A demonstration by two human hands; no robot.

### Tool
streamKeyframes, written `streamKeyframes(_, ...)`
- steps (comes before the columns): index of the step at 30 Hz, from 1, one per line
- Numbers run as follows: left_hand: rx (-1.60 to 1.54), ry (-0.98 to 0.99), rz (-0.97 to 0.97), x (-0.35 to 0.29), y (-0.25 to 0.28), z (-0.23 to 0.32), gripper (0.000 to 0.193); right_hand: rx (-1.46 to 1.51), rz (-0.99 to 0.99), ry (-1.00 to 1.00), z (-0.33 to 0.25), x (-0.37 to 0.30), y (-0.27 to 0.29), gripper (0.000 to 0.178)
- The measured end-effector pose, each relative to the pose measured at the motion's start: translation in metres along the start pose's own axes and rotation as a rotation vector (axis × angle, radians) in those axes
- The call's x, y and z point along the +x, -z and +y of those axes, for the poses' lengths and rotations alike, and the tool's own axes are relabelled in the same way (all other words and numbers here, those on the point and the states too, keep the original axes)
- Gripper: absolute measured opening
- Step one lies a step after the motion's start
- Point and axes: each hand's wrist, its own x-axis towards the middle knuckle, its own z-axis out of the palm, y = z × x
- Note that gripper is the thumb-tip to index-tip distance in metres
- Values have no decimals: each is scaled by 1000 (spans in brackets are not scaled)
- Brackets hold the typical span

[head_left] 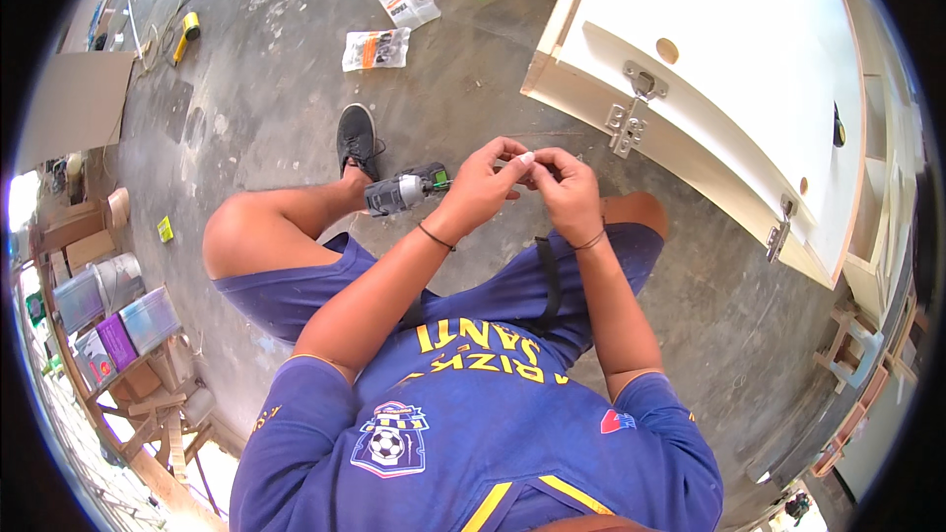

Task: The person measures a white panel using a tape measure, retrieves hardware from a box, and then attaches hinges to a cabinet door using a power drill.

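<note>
My left hand (484,180) and my right hand (569,195) meet in front of me, above my crossed legs. Thumbs and fingertips of both are pinched together around something too small to make out. A grey cordless drill (396,193) lies on the floor beside my left wrist, its bit end toward that wrist. Right of my hands stands a pale wooden cabinet with a white panel (729,59). A metal concealed hinge (627,128) sits on the panel's near edge, closest to my right hand. Another hinge (780,229) is farther right along the same edge.
Two clear plastic packets (376,49) lie on the concrete floor (286,89) ahead. A yellow-and-black tool (187,34) and a cable are at the far left, near a brown board (79,99). Shelving with boxes (150,320) stands at the left. A light blue object (859,350) is at the right.
</note>
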Motion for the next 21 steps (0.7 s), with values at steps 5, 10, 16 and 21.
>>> streamKeyframes(5, 7, -151, 98, -2, -6, -8, 17, -90, 102, 188, -9, -8, -1, 14)
streamKeyframes(10, 44, -232, 115, -3, -20, -14, 17, -264, 94, 174, -17, -18, 6, 14)
streamKeyframes(16, -176, -198, 91, 0, -29, -12, 18, -537, 191, 392, -26, -17, 3, 8)
streamKeyframes(21, -325, -188, 61, -2, -27, -14, 17, -618, 201, 454, -27, -17, 2, 6)
